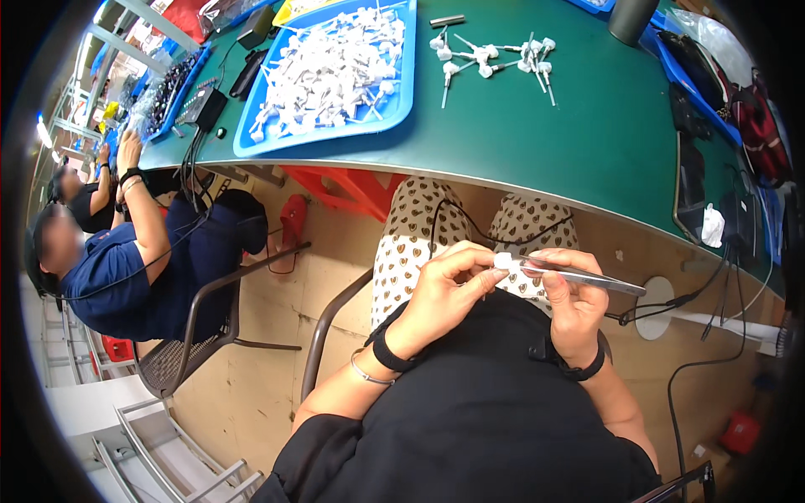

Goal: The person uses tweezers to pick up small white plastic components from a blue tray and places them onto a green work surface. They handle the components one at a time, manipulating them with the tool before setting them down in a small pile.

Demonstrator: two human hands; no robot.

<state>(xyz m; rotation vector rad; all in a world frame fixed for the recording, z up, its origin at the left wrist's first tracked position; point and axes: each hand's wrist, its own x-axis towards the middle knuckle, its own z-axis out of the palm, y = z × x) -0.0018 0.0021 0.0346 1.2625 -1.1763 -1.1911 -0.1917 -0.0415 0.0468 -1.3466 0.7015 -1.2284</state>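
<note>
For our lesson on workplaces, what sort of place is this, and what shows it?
Probably a factory workshop: a tray heaped with white parts, a green workbench and a co-worker seated at it.

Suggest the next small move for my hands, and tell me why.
Probably steady the small white plastic part with your left hand, then ease the metal tweezers slightly toward it: the left fingertips pinch the part, and your right hand holds the tweezers pointing at it, though exact contact is too small to tell.

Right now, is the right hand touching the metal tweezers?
Touching: in the head view, the right hand pinches the metal tweezers between thumb and fingers.
</note>
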